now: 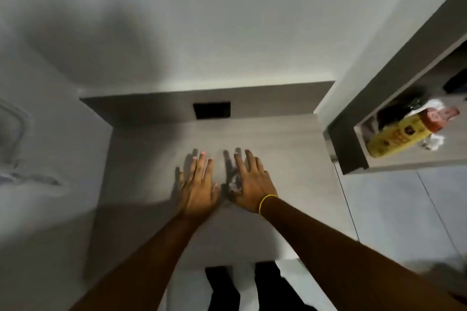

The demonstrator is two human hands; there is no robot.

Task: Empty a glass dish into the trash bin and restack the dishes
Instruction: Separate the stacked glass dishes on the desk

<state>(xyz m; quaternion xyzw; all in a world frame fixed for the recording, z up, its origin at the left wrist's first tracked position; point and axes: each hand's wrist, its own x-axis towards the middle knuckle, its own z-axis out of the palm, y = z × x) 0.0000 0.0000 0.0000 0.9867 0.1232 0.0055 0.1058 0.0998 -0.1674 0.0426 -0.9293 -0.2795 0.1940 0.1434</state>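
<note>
Both my hands lie palm down with fingers spread on a grey countertop [290,149]. My left hand [199,184] holds nothing. My right hand [252,182], with a yellow band at its wrist, rests beside and partly over a small shiny whitish thing [234,183] that sits between the two thumbs. The blur keeps me from telling what that thing is. I see no clear glass dish and no trash bin in this view.
A raised grey ledge with a square black opening [211,110] runs along the counter's back, under a white wall. A grey shelf [353,149] juts in at the right, holding a yellow package [396,137]. Tiled floor [404,209] lies at lower right.
</note>
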